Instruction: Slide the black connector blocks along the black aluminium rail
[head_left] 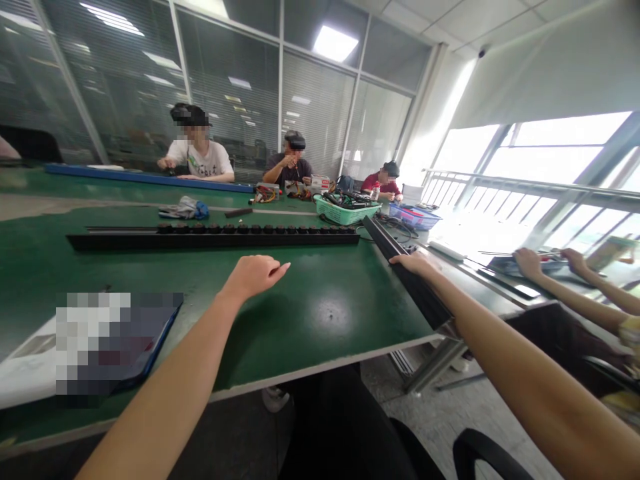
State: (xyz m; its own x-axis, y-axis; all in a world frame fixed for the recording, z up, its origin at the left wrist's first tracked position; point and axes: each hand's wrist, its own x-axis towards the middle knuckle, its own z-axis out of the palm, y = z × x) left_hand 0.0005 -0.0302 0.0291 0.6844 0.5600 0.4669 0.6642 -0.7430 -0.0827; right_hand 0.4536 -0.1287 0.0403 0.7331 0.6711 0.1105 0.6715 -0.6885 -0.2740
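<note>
My left hand (256, 276) hovers over the green table (280, 327), fingers curled in and the thumb side facing right; no object shows in it. Beyond it a long black rail (215, 243) lies crosswise, with a row of round black knob-like pieces along its back edge. At the table's right end my right hand (416, 264) is closed on the edge of a second long black channel (413, 287), which slants from the far middle toward the near right corner. The fingers under that channel are partly hidden.
A green basket (345, 212) of cables stands at the back, beside a blue-purple basket (414, 217). A grey-blue cloth (185, 208) and a long blue bar (150, 179) lie farther left. A blue-edged tablet-like item (157, 340) is near left. Several people sit around.
</note>
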